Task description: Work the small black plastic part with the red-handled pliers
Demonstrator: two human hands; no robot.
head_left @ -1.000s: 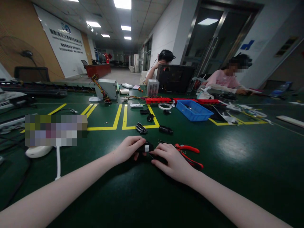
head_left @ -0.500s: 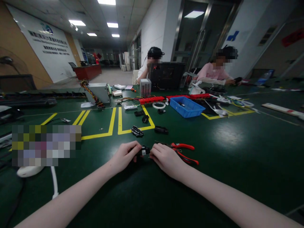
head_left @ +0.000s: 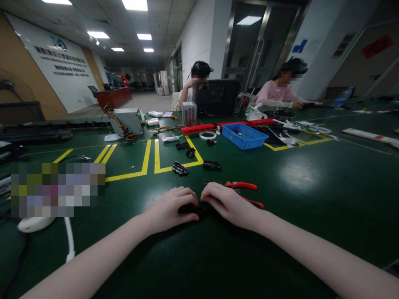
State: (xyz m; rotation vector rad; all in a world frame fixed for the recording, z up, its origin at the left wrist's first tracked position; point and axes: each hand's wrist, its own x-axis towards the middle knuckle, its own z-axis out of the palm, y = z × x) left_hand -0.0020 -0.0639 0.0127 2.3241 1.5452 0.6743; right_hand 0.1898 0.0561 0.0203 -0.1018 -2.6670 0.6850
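My left hand [head_left: 171, 209] and my right hand [head_left: 229, 202] meet low on the green table [head_left: 311, 216], both closed round a small black part [head_left: 193, 208]. Only a dark sliver of the part shows between my fingers. Red-handled pliers [head_left: 245, 187] lie on the table just behind my right hand. Small black parts [head_left: 180, 168] [head_left: 212, 165] lie a little farther back, by the yellow floor-tape lines.
A blue bin [head_left: 246, 136], a red strip [head_left: 198, 128], a white tape roll [head_left: 208, 135] and a grey power supply [head_left: 127, 121] sit farther back. Two people work at the far side behind a dark case [head_left: 217, 98]. A white cable [head_left: 69, 241] runs at left.
My hands have dropped toward the table and closed over the black part, whose white label no longer shows. The view has shifted slightly.
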